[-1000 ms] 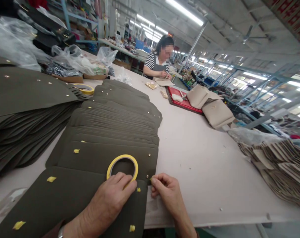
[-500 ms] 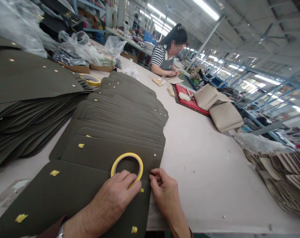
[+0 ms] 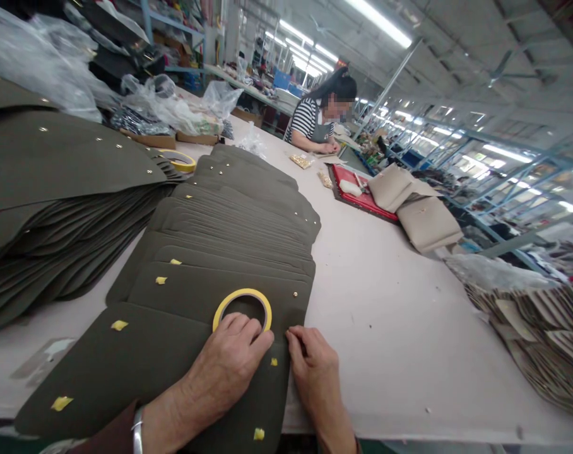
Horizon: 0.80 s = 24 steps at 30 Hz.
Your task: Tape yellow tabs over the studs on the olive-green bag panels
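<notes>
My left hand [image 3: 230, 366] grips the near rim of a yellow tape roll [image 3: 242, 304] that rests on a dark olive panel [image 3: 139, 359] at the table's front. My right hand [image 3: 312, 362] lies just right of it with fingers curled in a pinch against the corner of the panel behind [image 3: 211, 293], beside a small metal stud; whatever is between the fingertips is too small to name. Small yellow tape bits [image 3: 119, 325] dot the nearest panels. More olive panels [image 3: 239, 214] lie fanned out toward the far side.
A tall stack of olive panels [image 3: 54, 189] stands at left, with a second tape roll [image 3: 180, 161] and plastic bags behind. A person in a striped shirt [image 3: 310, 123] works at the far end by a red tray [image 3: 362, 198] and beige pieces [image 3: 409, 202]. Layered paper pieces [image 3: 537, 328] lie right.
My right hand has slid left from the table edge to press on the panel corner next to the roll. My left hand keeps its hold on the roll. The view shifted slightly.
</notes>
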Available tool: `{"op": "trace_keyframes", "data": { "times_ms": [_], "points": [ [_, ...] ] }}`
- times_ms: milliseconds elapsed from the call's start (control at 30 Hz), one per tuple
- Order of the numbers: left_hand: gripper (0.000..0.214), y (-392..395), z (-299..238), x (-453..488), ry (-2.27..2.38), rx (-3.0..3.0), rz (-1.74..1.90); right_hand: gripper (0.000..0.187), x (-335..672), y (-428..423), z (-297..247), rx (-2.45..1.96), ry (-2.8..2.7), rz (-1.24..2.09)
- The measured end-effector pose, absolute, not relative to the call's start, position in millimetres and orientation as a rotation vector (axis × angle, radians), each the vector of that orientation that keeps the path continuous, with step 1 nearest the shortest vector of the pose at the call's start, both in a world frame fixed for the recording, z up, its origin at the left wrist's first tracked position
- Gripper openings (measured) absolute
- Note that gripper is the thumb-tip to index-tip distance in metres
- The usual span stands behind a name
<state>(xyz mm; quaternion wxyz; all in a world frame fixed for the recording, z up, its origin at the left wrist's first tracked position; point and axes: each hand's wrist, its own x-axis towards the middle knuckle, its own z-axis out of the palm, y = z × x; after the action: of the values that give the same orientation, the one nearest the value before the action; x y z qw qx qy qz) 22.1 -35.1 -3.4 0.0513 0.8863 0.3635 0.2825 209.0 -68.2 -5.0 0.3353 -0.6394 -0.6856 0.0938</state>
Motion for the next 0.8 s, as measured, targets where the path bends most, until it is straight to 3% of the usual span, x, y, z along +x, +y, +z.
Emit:
{"op": "trace_keyframes", "data": {
  "times_ms": [367, 567, 800],
  "points": [
    [0.021, -28, 8, 28, 0.779, 2.618, 1.155, 0.017, 223, -75, 32, -1.67, -1.704, 0.77],
    [0.043, -23, 19, 23, 0.753, 2.6, 1.149, 0.031, 213, -79, 40, -1.251, -1.732, 0.476],
    [0.03, -18, 15, 19, 0.836, 2.68, 1.126, 0.029, 205, -71, 36, -1.119, -1.946, 0.283]
  ]
}}
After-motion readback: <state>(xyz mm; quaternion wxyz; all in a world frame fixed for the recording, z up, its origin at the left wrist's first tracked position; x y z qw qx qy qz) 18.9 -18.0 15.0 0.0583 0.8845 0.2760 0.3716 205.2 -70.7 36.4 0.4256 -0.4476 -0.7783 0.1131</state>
